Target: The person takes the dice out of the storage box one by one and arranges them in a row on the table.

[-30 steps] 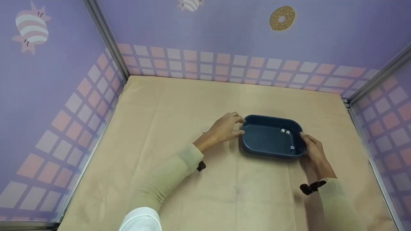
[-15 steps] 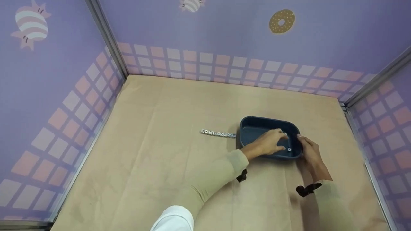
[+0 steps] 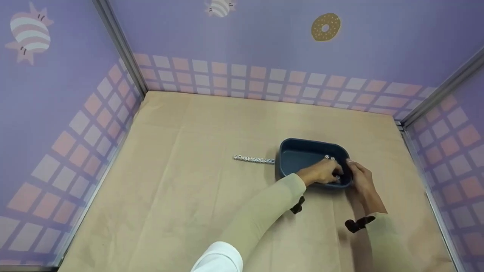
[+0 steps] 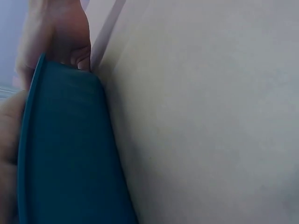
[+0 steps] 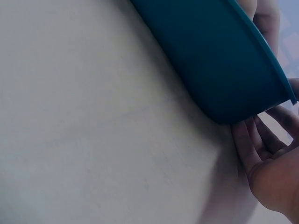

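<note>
A dark blue rectangular tray [image 3: 310, 146] with rounded corners sits right of the middle of the table. My left hand [image 3: 321, 170] reaches over its near rim, thumb and fingers curled about a white die [image 3: 337, 177] near the right end. Two more dice [image 3: 329, 157] lie in the tray just beyond that hand. At the right end, my right hand [image 3: 362, 177] grips the tray, thumb at the rim; its fingers [image 5: 245, 144] sit low against the outer wall in the right wrist view. The tray wall [image 4: 70, 154] hides most of the left hand in the left wrist view.
A straight row of several white dice [image 3: 254, 159] runs leftward on the table from the tray's left side. Beige cloth [image 3: 196, 132] covers the table. Patterned purple panels [image 3: 245, 37] stand at the back and both sides.
My left hand has moved right from the tray's left rim into the tray and closed about the die, uncovering the row of dice. My right hand keeps its grip on the tray.
</note>
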`<state>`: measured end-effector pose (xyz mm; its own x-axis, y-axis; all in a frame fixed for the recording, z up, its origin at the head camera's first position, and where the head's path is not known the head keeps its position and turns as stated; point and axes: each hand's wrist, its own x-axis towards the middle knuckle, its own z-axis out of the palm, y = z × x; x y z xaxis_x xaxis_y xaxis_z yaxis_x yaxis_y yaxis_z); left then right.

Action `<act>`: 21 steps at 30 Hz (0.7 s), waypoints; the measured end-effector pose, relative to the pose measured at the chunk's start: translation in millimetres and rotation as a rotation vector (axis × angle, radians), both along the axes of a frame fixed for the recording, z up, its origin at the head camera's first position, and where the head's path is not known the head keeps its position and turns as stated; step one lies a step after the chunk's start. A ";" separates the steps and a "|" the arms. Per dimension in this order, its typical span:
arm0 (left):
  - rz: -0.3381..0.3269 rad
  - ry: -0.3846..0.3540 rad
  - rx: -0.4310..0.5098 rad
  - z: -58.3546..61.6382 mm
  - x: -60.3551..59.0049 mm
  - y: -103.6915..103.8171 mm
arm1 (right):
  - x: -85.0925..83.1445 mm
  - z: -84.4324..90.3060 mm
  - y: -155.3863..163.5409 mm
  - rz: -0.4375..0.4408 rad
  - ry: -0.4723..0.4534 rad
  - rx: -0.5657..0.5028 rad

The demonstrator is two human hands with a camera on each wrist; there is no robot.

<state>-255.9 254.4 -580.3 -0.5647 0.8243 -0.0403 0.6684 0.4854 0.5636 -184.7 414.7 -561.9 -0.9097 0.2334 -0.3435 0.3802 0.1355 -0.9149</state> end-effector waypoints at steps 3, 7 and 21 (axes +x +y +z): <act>0.010 0.006 0.005 -4.7 -0.2 3.3 | 2.4 2.9 -2.9 -0.014 0.004 -0.007; 0.043 0.021 -0.003 -8.9 -1.4 5.0 | 1.1 4.5 -4.3 -0.009 -0.007 0.021; 0.005 -0.003 0.106 52.8 -19.6 -73.1 | -3.4 -7.1 2.0 -0.009 -0.020 -0.016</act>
